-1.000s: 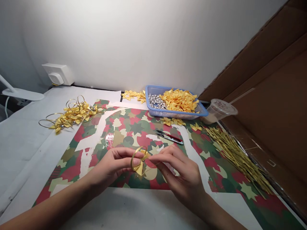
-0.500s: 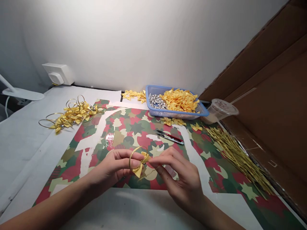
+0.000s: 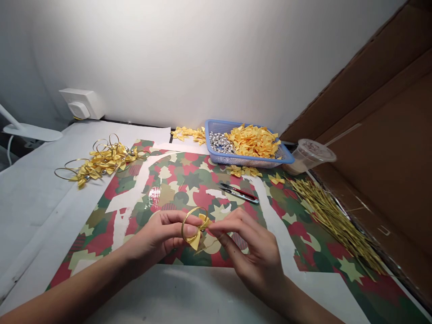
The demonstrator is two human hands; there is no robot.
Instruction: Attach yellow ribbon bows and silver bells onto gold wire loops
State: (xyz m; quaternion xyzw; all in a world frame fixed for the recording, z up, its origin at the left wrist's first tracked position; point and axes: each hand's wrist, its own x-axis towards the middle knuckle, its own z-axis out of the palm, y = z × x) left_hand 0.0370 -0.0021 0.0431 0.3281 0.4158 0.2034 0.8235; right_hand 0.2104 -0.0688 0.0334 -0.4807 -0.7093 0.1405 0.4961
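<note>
Working over a patterned sheet [image 3: 192, 180], with left hand [image 3: 165, 230] and right hand [image 3: 254, 247] close together. Grasping a gold ring [image 3: 182, 228] at the left thumb and fingertips. Touching the right edge of the ring's yellow bow [image 3: 195, 241] with right fingertips drawn together; too small to tell whether pinching it. Compared with a second ago, showing the ring as a slightly wider loop.

A small craft workspace, it seems. Right of centre sits a blue plastic basket [image 3: 243, 159] of yellow fabric bows [image 3: 252, 141].
</note>
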